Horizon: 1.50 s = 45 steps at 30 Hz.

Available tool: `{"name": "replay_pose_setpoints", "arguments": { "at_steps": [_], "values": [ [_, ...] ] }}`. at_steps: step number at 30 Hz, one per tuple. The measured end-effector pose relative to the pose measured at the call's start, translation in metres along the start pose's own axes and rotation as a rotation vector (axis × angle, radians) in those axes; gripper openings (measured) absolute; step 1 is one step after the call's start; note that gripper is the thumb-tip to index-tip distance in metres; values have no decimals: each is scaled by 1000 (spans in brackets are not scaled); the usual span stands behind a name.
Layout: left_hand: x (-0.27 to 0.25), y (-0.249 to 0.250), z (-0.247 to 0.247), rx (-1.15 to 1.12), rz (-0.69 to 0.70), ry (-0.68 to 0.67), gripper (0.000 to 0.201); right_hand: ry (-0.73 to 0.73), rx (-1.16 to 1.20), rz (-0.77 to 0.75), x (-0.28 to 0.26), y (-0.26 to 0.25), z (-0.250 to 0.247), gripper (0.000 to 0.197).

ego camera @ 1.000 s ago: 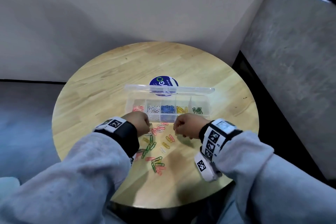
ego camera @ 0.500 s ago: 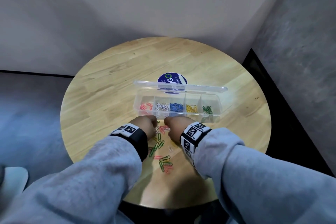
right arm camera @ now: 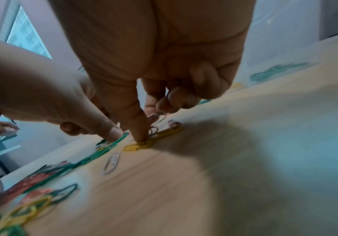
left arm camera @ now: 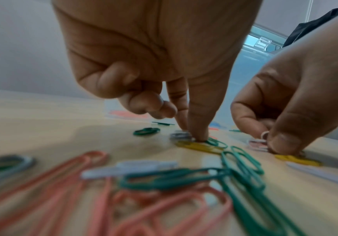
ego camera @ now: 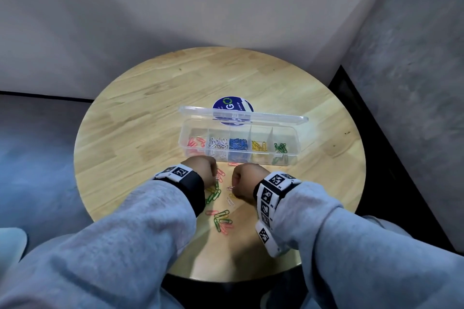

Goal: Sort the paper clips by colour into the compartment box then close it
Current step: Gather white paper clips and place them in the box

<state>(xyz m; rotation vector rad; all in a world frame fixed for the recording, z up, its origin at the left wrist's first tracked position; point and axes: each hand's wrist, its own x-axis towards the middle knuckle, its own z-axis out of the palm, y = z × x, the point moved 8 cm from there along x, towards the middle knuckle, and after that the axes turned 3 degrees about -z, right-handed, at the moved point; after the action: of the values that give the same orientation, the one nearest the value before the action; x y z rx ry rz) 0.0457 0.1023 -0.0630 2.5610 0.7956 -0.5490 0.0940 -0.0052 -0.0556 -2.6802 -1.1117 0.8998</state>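
Observation:
The clear compartment box (ego camera: 183, 144) stands with its lid (ego camera: 243, 116) open and holds pink, white, blue, yellow and green clips in separate cells. Loose paper clips (ego camera: 222, 221) lie on the round wooden table (ego camera: 140, 120) in front of it. My left hand (ego camera: 214, 178) pinches thumb and forefinger down (left arm camera: 192, 135) where a white clip (left arm camera: 181, 135) and a green clip (left arm camera: 216, 142) lie; which one it grips I cannot tell. My right hand (ego camera: 234, 188) holds a white clip (right arm camera: 158, 116) in its curled fingers, and its thumb presses a yellow clip (right arm camera: 142, 144).
A round blue sticker (ego camera: 232, 106) lies on the table behind the lid. A grey block (ego camera: 411, 78) rises at the right, beyond a dark gap. A pale wall runs behind the table. Pink and green clips (left arm camera: 164, 188) crowd the near side.
My right hand has moved left, close to the left hand over the loose clips. The left hand stays over the pile. The box has not changed.

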Motion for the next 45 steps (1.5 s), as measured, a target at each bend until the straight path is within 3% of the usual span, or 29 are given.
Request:
{"name": "replay_pose_setpoints", "arguments": {
  "at_steps": [3,6,12,16,19,25,29,32,35,40,42,45],
  "values": [
    [1,2,1,12,-3,-9,7,23,218,40,-3,12,1,4],
    [-1,-1,0,31,-19,-2,20,60,530,134,-7,30,0,13],
    [-4,-2,-2,112,-37,13,20,-35,1079,249,-8,38,12,17],
    [-4,-2,1,168,-72,-13,23,-101,1229,292,-8,29,16,10],
    [-3,-3,4,179,-79,-15,28,-134,1084,217,-4,20,19,11],
    [-6,-4,3,208,-67,6,28,28,194,2,-3,2,0,16],
    [-13,-8,0,167,-72,14,20,-7,-10,-96,2,-13,3,6],
    [-17,-18,-4,-12,-119,-6,23,-53,-37,-47,3,-10,9,3],
    [-22,-30,-6,-366,-140,-64,19,-52,75,23,-3,0,11,6],
    [-40,-39,-10,-1214,-236,-174,37,-79,736,188,-8,24,16,6],
    [-47,-43,-15,-1352,-252,-167,29,-139,1021,240,-11,27,24,13],
    [-56,-52,-19,-1467,-282,-154,23,-132,1176,247,-15,32,25,16]
  ]
}}
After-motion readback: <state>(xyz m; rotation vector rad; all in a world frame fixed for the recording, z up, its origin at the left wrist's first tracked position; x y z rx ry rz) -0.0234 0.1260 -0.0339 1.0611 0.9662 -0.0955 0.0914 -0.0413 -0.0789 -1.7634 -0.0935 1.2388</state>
